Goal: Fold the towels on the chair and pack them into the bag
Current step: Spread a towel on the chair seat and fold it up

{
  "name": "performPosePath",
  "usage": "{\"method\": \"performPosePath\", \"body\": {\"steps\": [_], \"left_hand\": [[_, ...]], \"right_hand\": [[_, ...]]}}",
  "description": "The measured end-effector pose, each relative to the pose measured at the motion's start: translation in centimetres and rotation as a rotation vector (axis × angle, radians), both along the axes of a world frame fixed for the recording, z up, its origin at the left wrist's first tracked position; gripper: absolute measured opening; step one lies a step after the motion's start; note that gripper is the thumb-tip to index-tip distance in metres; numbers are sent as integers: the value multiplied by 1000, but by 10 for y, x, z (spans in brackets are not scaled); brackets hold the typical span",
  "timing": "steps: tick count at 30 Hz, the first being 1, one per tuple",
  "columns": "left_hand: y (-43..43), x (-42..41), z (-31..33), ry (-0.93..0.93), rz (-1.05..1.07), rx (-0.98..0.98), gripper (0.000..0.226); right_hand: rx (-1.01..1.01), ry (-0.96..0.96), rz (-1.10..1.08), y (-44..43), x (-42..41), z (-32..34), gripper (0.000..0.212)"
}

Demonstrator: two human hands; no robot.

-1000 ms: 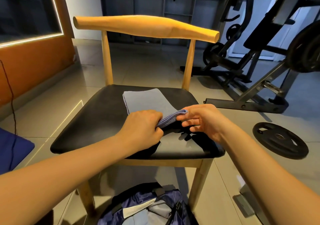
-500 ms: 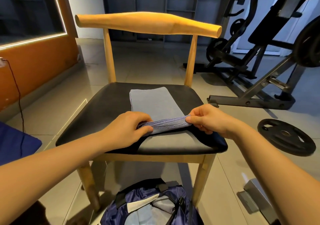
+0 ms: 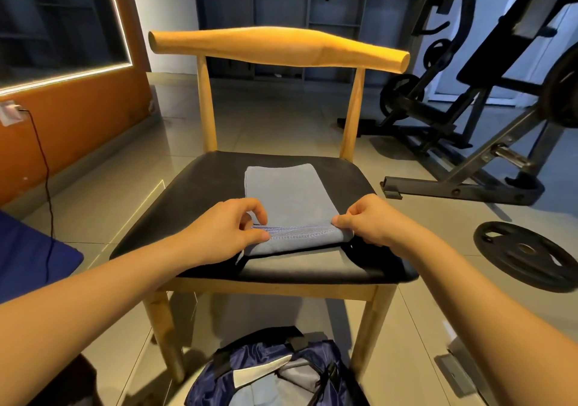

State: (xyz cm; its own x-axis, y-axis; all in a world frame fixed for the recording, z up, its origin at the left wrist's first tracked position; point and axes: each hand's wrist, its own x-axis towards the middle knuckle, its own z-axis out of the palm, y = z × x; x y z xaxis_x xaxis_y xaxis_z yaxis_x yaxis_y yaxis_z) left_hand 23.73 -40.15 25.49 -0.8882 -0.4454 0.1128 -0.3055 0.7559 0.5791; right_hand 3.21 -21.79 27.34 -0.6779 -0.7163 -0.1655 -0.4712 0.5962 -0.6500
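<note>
A grey-blue towel, folded into a long strip, lies on the black seat of a wooden chair. My left hand pinches the near left corner of the towel. My right hand pinches the near right corner. The stitched near edge is stretched between both hands and lifted slightly off the seat. A dark blue bag stands open on the floor under the chair's front edge, with grey cloth visible inside.
A black weight plate lies on the floor to the right. A weight bench frame stands behind it. An orange wall with a plugged-in cable is on the left, above a blue mat.
My hands have moved apart along the towel's near edge, from bunched together in the middle out to its two corners, pulling the edge straight.
</note>
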Motion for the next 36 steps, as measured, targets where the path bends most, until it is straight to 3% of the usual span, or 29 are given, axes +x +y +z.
{"method": "performPosePath", "body": {"steps": [5, 9, 15, 24, 28, 32, 36], "left_hand": [[6, 5, -10, 50, -60, -230, 5], [6, 6, -10, 96, -64, -381, 19], [10, 6, -20, 247, -91, -497, 10], [14, 7, -27, 229, -201, -810, 15], [14, 14, -28, 170, -172, -754, 38], [12, 16, -26, 129, -168, -718, 47], [12, 16, -24, 152, -133, -714, 39]], "right_hand": [[-42, 114, 25, -2, -2, -6, 36], [-139, 239, 65, 2, -4, -10, 25], [-156, 330, 194, 3, 0, -18, 7], [-177, 604, 242, 10, 6, -22, 4], [-184, 675, 322, 18, 4, -21, 15], [-165, 487, 394, 28, 4, -12, 25], [-123, 551, 391, 24, 6, -16, 22]]}}
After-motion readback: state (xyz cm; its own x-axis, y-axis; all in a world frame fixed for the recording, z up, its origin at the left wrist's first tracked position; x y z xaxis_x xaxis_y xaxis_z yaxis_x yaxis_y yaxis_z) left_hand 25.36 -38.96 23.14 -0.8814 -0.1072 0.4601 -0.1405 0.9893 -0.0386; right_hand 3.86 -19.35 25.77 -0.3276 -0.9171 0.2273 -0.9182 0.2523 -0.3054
